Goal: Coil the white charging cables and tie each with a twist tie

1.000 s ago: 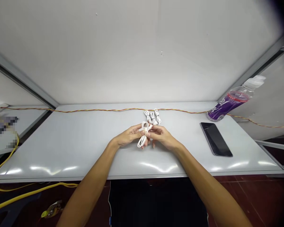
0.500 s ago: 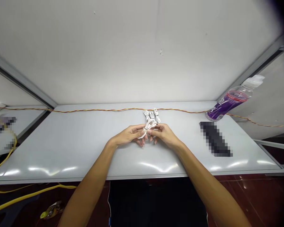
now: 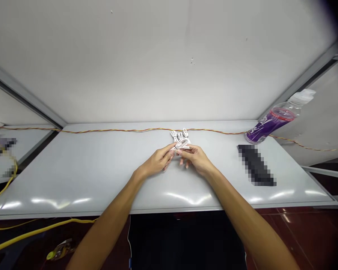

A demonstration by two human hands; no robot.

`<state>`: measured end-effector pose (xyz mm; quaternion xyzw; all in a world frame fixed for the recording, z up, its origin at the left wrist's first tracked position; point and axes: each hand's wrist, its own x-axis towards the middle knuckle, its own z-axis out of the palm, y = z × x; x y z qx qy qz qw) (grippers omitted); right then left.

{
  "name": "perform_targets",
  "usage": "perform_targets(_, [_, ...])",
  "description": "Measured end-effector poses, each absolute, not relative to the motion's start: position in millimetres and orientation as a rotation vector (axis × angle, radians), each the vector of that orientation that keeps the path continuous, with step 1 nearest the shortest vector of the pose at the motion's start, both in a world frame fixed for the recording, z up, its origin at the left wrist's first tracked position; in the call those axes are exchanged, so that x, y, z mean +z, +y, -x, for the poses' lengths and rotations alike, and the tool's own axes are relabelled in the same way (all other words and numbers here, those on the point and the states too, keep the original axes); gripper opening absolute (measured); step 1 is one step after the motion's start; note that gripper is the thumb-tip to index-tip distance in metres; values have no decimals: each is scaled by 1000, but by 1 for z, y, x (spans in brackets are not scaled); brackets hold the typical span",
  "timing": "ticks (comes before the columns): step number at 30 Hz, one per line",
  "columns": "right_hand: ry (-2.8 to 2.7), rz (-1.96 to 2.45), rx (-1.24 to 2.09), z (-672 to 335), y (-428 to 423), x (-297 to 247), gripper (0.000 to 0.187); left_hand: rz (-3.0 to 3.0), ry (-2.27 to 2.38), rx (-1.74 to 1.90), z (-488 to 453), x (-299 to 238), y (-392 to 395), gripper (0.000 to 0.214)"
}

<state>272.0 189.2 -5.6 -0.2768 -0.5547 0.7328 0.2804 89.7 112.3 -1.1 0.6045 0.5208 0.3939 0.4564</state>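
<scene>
A coiled white cable (image 3: 181, 143) is held between my two hands above the middle of the table. My left hand (image 3: 159, 160) pinches its left end, where a dark tie shows, with the fingers closed. On the other side, my right hand (image 3: 196, 158) grips the coil between thumb and index finger, its other fingers loosely curled. Just behind lie several more bundled white cables (image 3: 174, 134), partly covered by the held coil.
A twisted red and yellow wire (image 3: 124, 130) runs along the back of the white table (image 3: 81, 161). To the right stand a bottle with a purple label (image 3: 267, 125) and a pixelated dark flat object (image 3: 256, 165). Yellow cables (image 3: 45, 231) hang at the lower left.
The held cable coil has turned and risen slightly, its loop now facing up more openly. My left hand has shifted a little right and its fingers now point more upward.
</scene>
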Motion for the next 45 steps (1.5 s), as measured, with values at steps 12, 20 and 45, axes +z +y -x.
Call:
perform_targets(12, [-1306,824,2076,-273,190,-2,34,-1415,1220,1038,-92,-4,115,57])
perform_targets(20, [-1434,720,2051,-277,191,-1,30,-1597,1325,1044,-90,-2,117,44])
perform_targets(45, [-1693,696,1954,-281,192,-1,30,-1415,1240,1281,-81,3,122,53])
